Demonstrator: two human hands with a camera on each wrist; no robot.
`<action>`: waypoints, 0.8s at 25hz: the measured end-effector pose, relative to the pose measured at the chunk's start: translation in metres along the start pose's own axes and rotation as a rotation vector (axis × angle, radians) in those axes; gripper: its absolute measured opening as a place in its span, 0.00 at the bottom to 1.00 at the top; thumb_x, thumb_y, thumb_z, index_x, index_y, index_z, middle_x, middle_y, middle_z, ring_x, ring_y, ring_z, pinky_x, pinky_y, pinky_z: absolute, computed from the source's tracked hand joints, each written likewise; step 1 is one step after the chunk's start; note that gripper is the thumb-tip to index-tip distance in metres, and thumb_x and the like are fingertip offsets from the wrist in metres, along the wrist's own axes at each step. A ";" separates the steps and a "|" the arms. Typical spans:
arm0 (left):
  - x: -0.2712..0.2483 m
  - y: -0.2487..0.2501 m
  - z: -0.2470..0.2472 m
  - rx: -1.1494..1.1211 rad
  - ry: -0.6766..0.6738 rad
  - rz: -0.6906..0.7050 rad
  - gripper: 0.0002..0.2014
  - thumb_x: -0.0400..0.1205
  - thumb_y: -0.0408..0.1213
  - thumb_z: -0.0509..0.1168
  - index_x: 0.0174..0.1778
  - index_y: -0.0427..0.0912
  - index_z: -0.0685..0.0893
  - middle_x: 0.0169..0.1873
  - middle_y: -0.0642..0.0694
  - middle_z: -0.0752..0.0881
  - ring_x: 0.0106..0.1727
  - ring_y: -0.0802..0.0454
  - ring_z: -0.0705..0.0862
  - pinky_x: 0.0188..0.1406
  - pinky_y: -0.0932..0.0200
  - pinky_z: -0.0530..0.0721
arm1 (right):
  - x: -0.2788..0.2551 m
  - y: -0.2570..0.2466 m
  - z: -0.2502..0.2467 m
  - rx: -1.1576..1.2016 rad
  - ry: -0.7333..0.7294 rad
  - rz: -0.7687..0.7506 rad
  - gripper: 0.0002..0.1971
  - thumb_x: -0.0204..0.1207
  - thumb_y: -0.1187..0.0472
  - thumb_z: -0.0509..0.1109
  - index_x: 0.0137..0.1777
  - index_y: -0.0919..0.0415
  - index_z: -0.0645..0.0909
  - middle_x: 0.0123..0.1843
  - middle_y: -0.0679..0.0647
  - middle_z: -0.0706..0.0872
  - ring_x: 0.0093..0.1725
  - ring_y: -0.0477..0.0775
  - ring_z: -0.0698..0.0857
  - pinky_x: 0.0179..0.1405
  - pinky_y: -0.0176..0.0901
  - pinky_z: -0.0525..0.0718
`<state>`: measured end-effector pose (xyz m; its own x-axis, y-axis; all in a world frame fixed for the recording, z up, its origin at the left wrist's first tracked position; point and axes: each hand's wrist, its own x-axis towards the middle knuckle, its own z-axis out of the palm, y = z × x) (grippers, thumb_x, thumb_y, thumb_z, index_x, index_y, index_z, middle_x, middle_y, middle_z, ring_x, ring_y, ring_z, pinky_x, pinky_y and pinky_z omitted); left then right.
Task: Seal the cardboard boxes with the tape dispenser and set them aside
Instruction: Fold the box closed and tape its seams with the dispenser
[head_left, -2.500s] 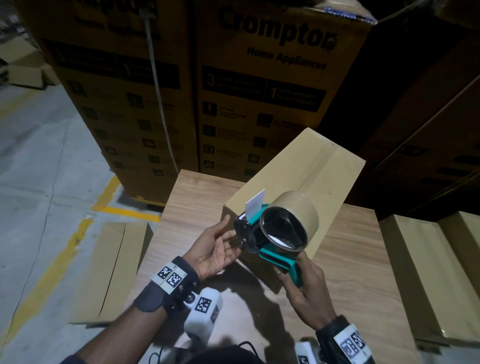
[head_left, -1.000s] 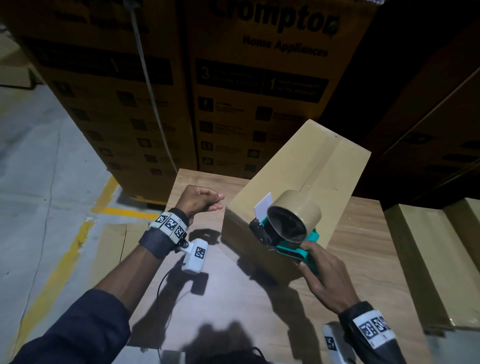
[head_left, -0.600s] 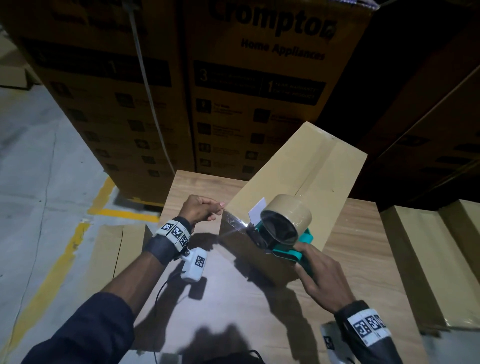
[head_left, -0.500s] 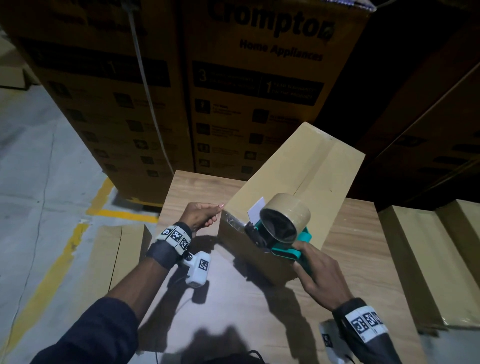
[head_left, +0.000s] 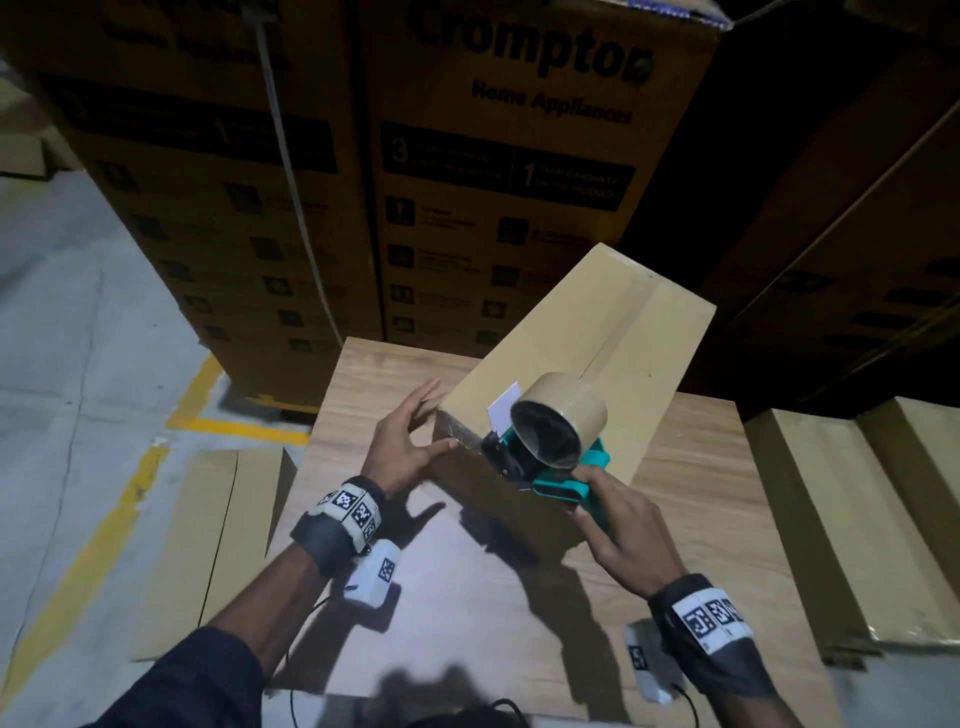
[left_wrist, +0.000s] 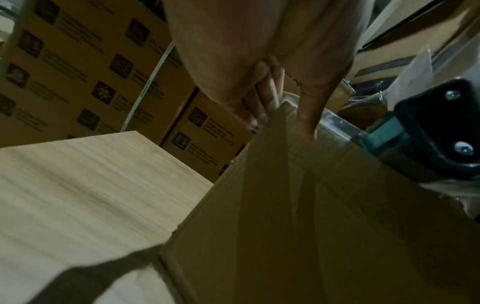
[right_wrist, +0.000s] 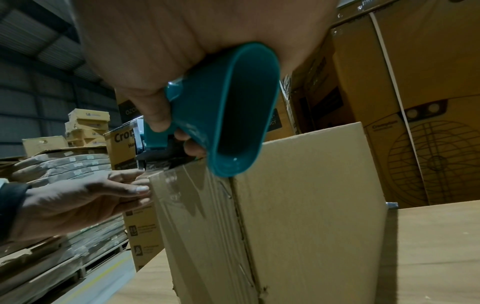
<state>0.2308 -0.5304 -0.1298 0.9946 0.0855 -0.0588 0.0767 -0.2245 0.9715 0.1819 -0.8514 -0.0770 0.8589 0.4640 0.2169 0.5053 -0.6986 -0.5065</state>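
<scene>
Stacked printed cartons (head_left: 519, 171) wall off the back, their upper lettering cut off. My wooden table (head_left: 701, 467) carries the cardboard box (head_left: 613, 332), long and angled away. My right hand (head_left: 618, 519) is wrapped round the teal tape dispenser (head_left: 550, 441) at the box's near top edge; the roll hides its blade from the head view. My left hand (head_left: 405, 441), fingers straight, presses the near corner. Only the right wrist view shows clear tape (right_wrist: 197, 197) running down the end face; the left wrist view is blurred.

One tape dispenser (head_left: 545, 447), one plain cardboard box (head_left: 597, 343), two hands.
</scene>
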 end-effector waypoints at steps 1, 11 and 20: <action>0.001 0.003 0.001 -0.009 -0.008 -0.011 0.43 0.73 0.27 0.81 0.83 0.53 0.74 0.77 0.53 0.80 0.78 0.56 0.77 0.78 0.54 0.77 | 0.000 0.000 0.000 0.001 -0.004 -0.001 0.18 0.81 0.52 0.63 0.71 0.45 0.73 0.58 0.46 0.88 0.46 0.51 0.86 0.39 0.46 0.84; -0.012 0.010 0.016 0.757 0.021 0.670 0.40 0.71 0.22 0.81 0.79 0.44 0.78 0.75 0.41 0.83 0.74 0.43 0.83 0.77 0.36 0.78 | 0.001 0.000 -0.001 -0.002 -0.015 -0.015 0.19 0.81 0.52 0.62 0.71 0.44 0.72 0.56 0.45 0.88 0.45 0.47 0.85 0.39 0.38 0.77; -0.004 0.000 0.010 0.840 -0.006 0.757 0.35 0.71 0.12 0.72 0.75 0.40 0.84 0.72 0.39 0.85 0.73 0.42 0.84 0.79 0.40 0.72 | -0.016 0.004 -0.029 -0.131 -0.121 -0.035 0.19 0.81 0.49 0.63 0.72 0.40 0.72 0.58 0.42 0.85 0.47 0.52 0.86 0.37 0.51 0.85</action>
<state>0.2277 -0.5401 -0.1320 0.8053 -0.3541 0.4756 -0.5254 -0.7978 0.2957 0.1728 -0.8779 -0.0583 0.8282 0.5460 0.1263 0.5481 -0.7421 -0.3857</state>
